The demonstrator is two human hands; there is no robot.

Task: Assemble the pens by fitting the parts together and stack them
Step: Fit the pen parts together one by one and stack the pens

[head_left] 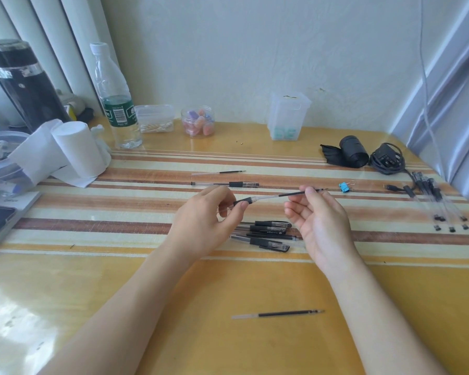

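Observation:
My left hand (203,220) grips a clear pen barrel (243,203) by its black rubber grip. My right hand (318,220) pinches a black refill (290,195) near its tip, and the refill's other end sits in the barrel's mouth. Below my hands lies a small pile of capped black pens (268,234). A loose refill (278,314) lies on the table near me. Farther back lie a pen barrel (225,184) and another refill (218,172). Several clear pens (433,201) lie at the right.
Along the back stand a water bottle (117,98), a jar of coloured pieces (198,121), small clear boxes (287,115) and a paper roll (76,150). A black roll (354,151), a cabled charger (387,158) and a blue binder clip (344,187) lie at right.

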